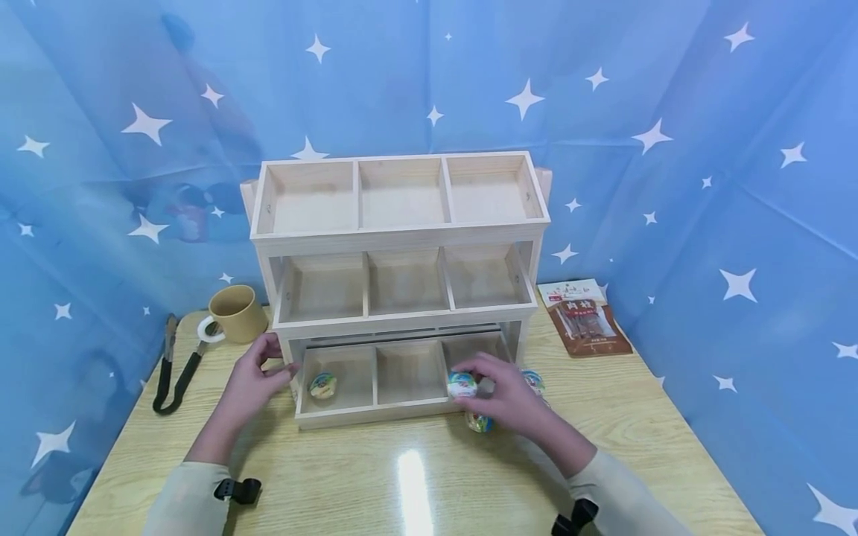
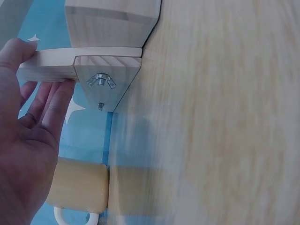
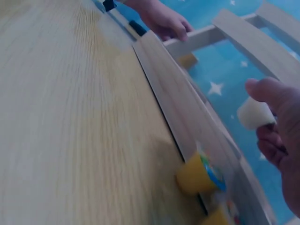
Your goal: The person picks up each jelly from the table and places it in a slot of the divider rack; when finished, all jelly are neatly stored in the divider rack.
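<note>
A three-tier wooden rack, each tier split into three compartments, stands at the middle of the table. My left hand grips the rack's left upright low down, thumb on one side and fingers on the other. Between thumb and fingers my right hand pinches a small white jelly cup with a printed lid, over the bottom tier's right compartment. One jelly cup lies in the bottom left compartment. Yellow jelly cups sit on the table by the rack's right front corner, partly hidden by my right hand in the head view.
Left of the rack are a tan mug with a white handle and black-handled tongs. A brown and white snack packet lies at the back right. Blue star-patterned cloth hangs around the table.
</note>
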Tool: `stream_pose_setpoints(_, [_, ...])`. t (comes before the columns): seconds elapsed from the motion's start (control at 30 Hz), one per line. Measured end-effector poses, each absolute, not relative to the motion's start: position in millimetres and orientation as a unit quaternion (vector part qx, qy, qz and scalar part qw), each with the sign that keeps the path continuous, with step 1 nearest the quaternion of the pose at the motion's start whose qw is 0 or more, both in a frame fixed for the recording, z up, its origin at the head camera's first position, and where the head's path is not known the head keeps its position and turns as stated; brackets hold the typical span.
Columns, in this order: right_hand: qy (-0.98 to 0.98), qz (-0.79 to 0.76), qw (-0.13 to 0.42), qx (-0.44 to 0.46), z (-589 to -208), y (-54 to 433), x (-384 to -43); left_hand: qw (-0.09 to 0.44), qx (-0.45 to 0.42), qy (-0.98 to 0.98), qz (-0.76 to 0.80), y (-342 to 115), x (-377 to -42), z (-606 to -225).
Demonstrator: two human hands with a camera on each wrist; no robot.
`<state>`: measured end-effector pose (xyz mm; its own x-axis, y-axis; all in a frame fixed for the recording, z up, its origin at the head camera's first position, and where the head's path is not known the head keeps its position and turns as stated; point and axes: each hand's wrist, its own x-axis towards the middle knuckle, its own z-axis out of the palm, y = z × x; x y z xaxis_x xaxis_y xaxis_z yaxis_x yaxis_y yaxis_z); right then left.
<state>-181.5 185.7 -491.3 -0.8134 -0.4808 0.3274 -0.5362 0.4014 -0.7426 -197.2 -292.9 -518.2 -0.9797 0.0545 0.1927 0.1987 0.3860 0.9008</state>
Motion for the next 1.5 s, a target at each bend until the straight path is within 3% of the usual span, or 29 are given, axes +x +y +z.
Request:
stream_pose_setpoints(0.13, [-0.833, 0.449, 0.023, 0.321, -491, 167, -190, 0.067, -0.079, -0.828, -0.551, -291, -198, -519])
stream_pose_setpoints(0.7, [-0.817, 0.449, -0.103, 0.348, -476, 74, -223, 0.083, -0.100, -0.822, -0.555, -295, -202, -524])
stream_pose_setpoints(1.07, [-0.820, 0.369, -0.071, 0.431, -482, 32, -243, 0.077, -0.092, -0.825, -0.552, -294, -201, -522])
stream_pose_setpoints(1.5, [-0.850, 0.255, -0.051, 0.458, -496, 11, -254, 0.079, -0.095, -0.824, -0.553, -296, -203, -524])
